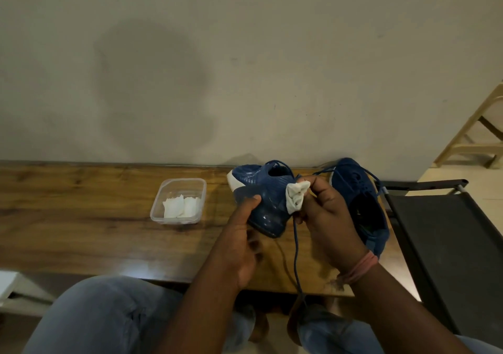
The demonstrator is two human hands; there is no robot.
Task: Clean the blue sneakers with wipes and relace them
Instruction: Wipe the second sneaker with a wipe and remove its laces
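The left hand (pixel 245 234) gripped one blue sneaker (pixel 262 198) from below, thumb curled against its side, holding it raised above the wooden table (pixel 81 217). The right hand (pixel 329 217) pinched a crumpled white wipe (pixel 296 195) against that sneaker's upper. A blue lace (pixel 296 255) hung loose from it past the table edge. The second sneaker (pixel 356 190) lay on the table behind the right hand, near the wall. A clear plastic container (pixel 178 201) holding further folded wipes (pixel 181 207) stood to the left, apart from both sneakers.
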